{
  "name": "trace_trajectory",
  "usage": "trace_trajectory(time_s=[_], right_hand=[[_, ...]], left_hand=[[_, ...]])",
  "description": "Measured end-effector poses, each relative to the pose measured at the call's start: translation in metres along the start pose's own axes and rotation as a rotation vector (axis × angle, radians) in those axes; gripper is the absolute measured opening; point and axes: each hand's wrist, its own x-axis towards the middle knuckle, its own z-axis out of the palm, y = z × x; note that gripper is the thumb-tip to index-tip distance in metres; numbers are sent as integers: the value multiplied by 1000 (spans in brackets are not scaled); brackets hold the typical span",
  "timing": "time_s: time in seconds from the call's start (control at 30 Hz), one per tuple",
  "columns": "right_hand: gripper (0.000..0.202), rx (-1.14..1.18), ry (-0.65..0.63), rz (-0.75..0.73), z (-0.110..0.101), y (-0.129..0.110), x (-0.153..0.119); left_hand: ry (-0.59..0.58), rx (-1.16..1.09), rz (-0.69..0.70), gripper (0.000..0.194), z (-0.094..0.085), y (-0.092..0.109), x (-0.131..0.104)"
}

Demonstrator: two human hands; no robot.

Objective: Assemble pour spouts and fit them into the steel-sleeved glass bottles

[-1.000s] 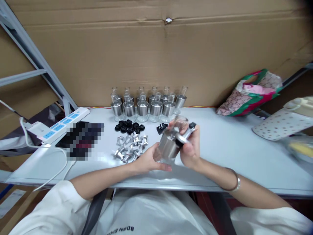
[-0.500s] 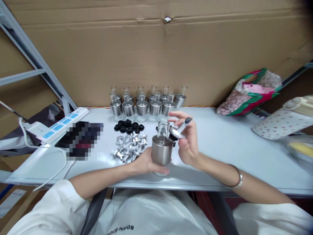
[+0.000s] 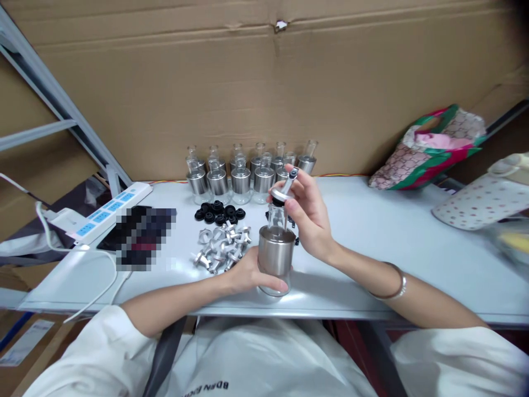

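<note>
A glass bottle with a steel sleeve (image 3: 276, 251) stands upright near the table's front edge. Wrapped round its lower part is my left hand (image 3: 252, 274). My right hand (image 3: 308, 215) pinches a silver pourer (image 3: 283, 193) with a black underside, at the top of the bottle's neck. Whether the pourer touches the rim is too small to tell. Left of the bottle lies a pile of silver spout pieces (image 3: 223, 248), with several black stoppers (image 3: 217, 212) behind it. Small black pieces are partly hidden behind the neck and my right hand.
Two rows of similar bottles (image 3: 241, 179) stand at the back against the cardboard (image 3: 248, 82). A power strip (image 3: 113, 212), cables and a blurred-out dark object lie at the left. At the right are a patterned bag (image 3: 421, 154) and a dotted jug (image 3: 475, 201).
My right hand has moved left and up, bringing the pourer from beside the neck to its top, and the pourer is more upright. My left hand still holds the bottle.
</note>
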Motion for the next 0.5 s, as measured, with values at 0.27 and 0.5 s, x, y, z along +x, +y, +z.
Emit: trace_trajectory(time_s=[0.27,0.5], right_hand=[[44,-48,-9,-45,-1,7,-5],[36,-63,-7,-128,1,12,-12]], left_hand=[[13,-6,-23,44,0,1,0],[31,2,-24,43,0,3,-1]])
